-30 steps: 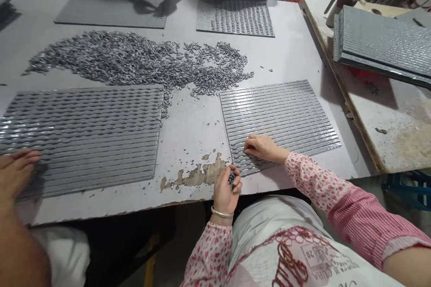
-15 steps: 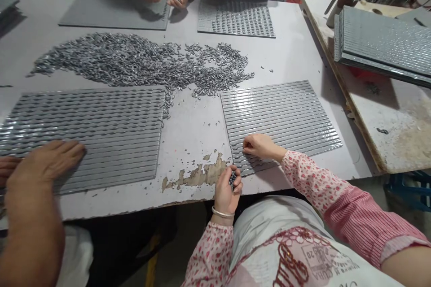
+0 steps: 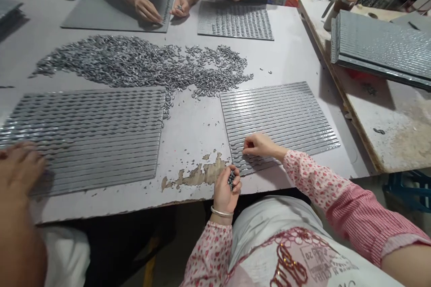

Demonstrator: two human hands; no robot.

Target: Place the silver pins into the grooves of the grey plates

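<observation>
Ridged panel (image 3: 276,112) on worn bench (image 3: 191,134). Left hand (image 3: 225,193) at panel's near left corner, fingers curled around small metal pieces (image 3: 231,179). Right hand (image 3: 261,145) at panel's near left part, fingers bunched together; cannot tell whether piece between them. Pile of similar pieces (image 3: 114,60) beyond panel, leftward.

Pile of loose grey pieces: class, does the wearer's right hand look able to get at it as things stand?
Probably yes: the right hand is at the ridged board, and only that low board and some tabletop seem to lie before the pile, with nothing tall in the way.
</observation>
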